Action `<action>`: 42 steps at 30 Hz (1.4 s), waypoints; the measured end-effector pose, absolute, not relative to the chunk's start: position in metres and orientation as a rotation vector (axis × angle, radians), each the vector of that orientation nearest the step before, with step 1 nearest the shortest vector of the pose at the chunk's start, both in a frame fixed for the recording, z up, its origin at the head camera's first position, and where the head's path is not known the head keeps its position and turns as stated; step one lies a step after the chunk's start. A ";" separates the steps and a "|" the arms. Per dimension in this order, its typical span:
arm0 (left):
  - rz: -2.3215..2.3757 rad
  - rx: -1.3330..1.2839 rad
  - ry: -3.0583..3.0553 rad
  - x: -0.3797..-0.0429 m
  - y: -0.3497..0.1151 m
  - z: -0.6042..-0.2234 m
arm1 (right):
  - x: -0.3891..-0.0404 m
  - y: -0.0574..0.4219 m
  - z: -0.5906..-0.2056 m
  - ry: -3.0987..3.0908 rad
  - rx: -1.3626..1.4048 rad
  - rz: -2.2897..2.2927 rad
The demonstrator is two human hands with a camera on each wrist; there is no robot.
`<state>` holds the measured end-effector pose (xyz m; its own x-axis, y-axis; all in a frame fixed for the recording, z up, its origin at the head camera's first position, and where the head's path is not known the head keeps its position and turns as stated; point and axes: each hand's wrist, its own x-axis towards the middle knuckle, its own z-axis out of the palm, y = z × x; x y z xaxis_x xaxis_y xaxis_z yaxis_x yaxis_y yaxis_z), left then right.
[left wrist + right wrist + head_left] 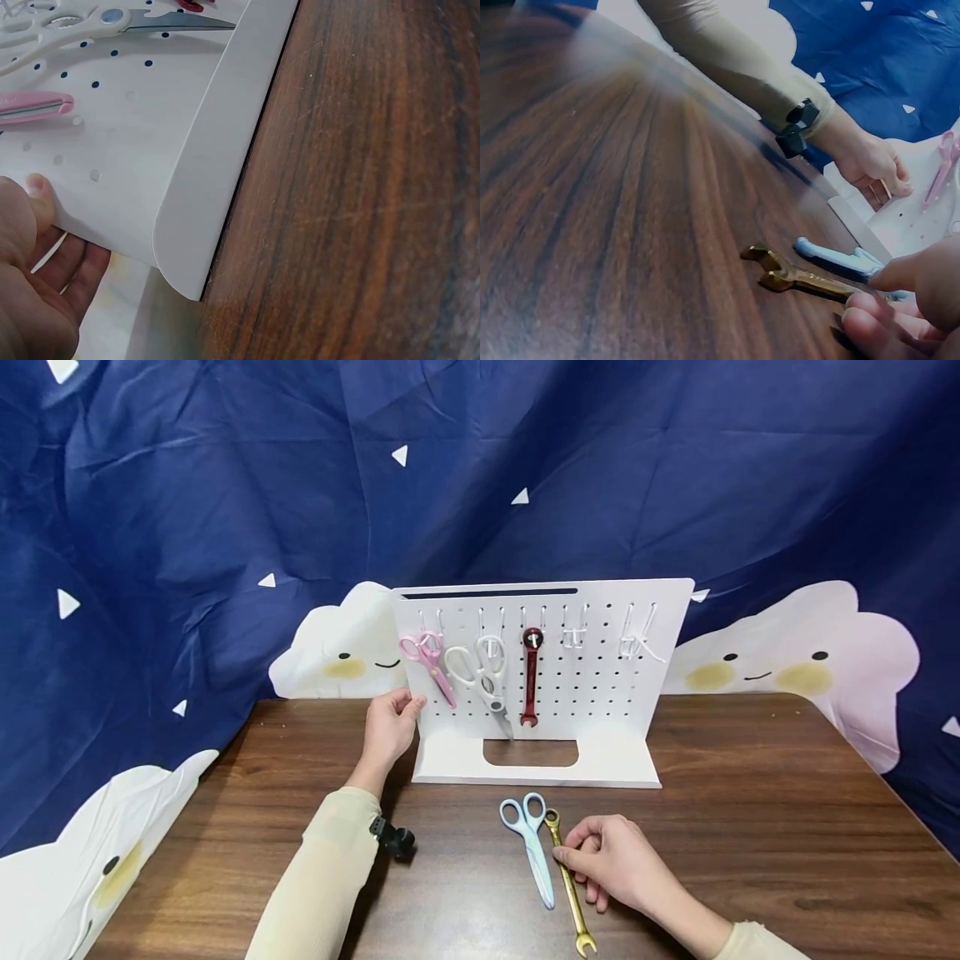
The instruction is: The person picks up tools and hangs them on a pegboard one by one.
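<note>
My left hand (388,727) grips the left edge of a white pegboard stand (671,610). In the left wrist view its thumb (39,191) presses the front face while the other fingers wrap behind. My right hand (618,864) pinches a gold combination wrench (576,910) near its upper half, low over the table. The wrench's open end (769,266) points toward me. Just left of it lie light blue scissors (536,852), handles toward the stand. On the board hang pink scissors (441,681), white scissors (495,702) and a dark red wrench (531,681).
White hooks (575,637) stick out of the board right of the red wrench, with another set (637,643) farther right. The stand's flat base (622,772) rests on a brown wooden table (765,793). Behind hangs a dark blue cloth (480,468) with clouds.
</note>
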<state>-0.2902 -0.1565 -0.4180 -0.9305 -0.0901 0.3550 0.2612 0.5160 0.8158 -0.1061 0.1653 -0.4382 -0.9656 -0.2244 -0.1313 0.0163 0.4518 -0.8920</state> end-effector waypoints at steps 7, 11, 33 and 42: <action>-1.395 -0.134 -2.412 -0.288 -0.155 -0.417 | -0.103 0.153 -0.437 2.693 -0.102 -1.340; -1.388 -0.134 -2.413 -0.289 -0.155 -0.417 | -0.104 0.150 -0.437 2.742 -0.070 -1.281; -1.384 -0.131 -2.414 -0.288 -0.157 -0.419 | -0.109 0.177 -0.437 2.352 -0.273 -1.606; -1.385 -0.141 -2.410 -0.289 -0.156 -0.418 | -0.112 0.183 -0.431 2.029 -0.199 -1.844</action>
